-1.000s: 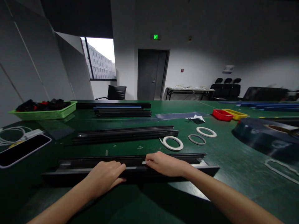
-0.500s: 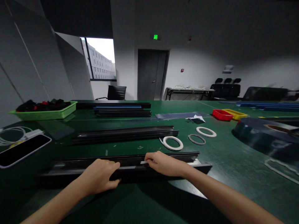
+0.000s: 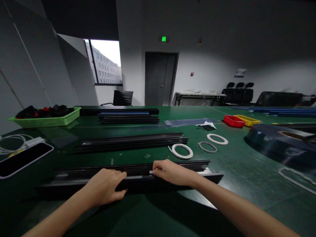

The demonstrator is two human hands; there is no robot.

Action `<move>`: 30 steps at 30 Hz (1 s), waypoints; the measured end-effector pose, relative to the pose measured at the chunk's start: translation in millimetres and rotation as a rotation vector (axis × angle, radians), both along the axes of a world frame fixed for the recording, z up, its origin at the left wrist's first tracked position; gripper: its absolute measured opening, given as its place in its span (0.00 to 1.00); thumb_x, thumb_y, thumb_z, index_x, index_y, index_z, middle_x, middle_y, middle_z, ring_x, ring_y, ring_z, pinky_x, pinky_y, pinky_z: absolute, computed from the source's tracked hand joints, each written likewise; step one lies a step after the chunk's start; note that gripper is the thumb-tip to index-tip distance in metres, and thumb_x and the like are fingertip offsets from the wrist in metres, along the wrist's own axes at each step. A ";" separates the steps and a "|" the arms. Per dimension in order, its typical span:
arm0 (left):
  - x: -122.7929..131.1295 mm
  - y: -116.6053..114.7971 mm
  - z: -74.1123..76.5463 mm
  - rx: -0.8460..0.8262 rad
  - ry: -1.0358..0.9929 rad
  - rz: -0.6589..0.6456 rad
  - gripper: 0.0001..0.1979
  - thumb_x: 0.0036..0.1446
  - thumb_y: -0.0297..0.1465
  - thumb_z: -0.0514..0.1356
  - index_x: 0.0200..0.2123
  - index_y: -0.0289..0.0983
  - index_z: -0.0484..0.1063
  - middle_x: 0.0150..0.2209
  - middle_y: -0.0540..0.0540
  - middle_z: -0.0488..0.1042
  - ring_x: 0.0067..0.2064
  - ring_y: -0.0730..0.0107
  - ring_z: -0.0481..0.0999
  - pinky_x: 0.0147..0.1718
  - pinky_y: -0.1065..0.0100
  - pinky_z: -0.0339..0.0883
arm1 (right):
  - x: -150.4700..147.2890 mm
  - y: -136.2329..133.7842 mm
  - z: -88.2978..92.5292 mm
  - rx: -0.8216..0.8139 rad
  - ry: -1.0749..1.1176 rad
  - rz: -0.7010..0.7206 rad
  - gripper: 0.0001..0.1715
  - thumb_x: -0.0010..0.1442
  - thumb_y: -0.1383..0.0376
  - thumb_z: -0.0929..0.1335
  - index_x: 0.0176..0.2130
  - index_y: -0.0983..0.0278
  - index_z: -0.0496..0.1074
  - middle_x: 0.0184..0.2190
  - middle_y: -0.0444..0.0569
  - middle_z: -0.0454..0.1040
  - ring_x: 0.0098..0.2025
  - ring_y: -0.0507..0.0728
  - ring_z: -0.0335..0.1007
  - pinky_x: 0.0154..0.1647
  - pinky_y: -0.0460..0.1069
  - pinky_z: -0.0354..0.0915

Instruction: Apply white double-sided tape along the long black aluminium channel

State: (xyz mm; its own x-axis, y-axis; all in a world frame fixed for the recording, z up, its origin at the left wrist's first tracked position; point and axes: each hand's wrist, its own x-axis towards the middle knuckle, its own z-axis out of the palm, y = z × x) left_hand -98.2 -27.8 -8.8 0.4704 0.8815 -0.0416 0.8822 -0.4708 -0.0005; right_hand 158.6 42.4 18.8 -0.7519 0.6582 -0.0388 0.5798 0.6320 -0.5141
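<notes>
A long black channel-shaped profile (image 3: 66, 188) lies crosswise on the green table in front of me, with a pale strip along its inside. My left hand (image 3: 106, 185) grips its near wall left of the middle, the fingers over the top edge and the thumb on the near side. Right of the middle, my right hand (image 3: 169, 171) is closed in a pinch above the channel. A short end of white tape (image 3: 151, 172) sticks out from its fingertips. The rest of that piece is hidden by the hand.
Beyond lie another black profile (image 3: 133, 141), a white tape roll (image 3: 182, 151) and two more rings. A large dark roll (image 3: 269, 144) stands at right, near red (image 3: 234, 121) and yellow trays. At left are a phone (image 3: 27, 158) and a green basket (image 3: 46, 121).
Both hands stay almost in place on the profile. The tape end at my right fingertips has shifted very slightly, and the whole view has moved a touch.
</notes>
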 end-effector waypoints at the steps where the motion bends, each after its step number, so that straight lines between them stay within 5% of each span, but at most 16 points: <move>1: 0.3 -0.4 0.7 -0.003 -0.001 0.001 0.12 0.55 0.40 0.51 0.36 0.40 0.67 0.35 0.46 0.75 0.36 0.61 0.75 0.34 0.64 0.64 | 0.1 0.3 -0.2 -0.002 -0.002 -0.001 0.13 0.60 0.60 0.60 0.34 0.65 0.69 0.29 0.47 0.73 0.30 0.52 0.66 0.29 0.45 0.56; 16: 6.7 -3.9 -6.6 0.096 0.018 -0.113 0.18 0.59 0.39 0.49 0.51 0.39 0.59 0.40 0.42 0.72 0.40 0.60 0.72 0.37 0.62 0.65 | 0.4 -2.7 0.2 0.027 -0.039 0.017 0.15 0.62 0.61 0.56 0.34 0.65 0.67 0.29 0.49 0.73 0.29 0.53 0.66 0.29 0.45 0.56; 30: 10.0 -3.9 -0.5 0.054 0.014 -0.077 0.09 0.60 0.36 0.49 0.40 0.40 0.63 0.38 0.45 0.73 0.38 0.61 0.73 0.35 0.64 0.65 | -0.6 -5.8 5.8 0.049 -0.063 0.024 0.14 0.61 0.63 0.57 0.34 0.65 0.68 0.29 0.49 0.73 0.28 0.52 0.66 0.28 0.45 0.55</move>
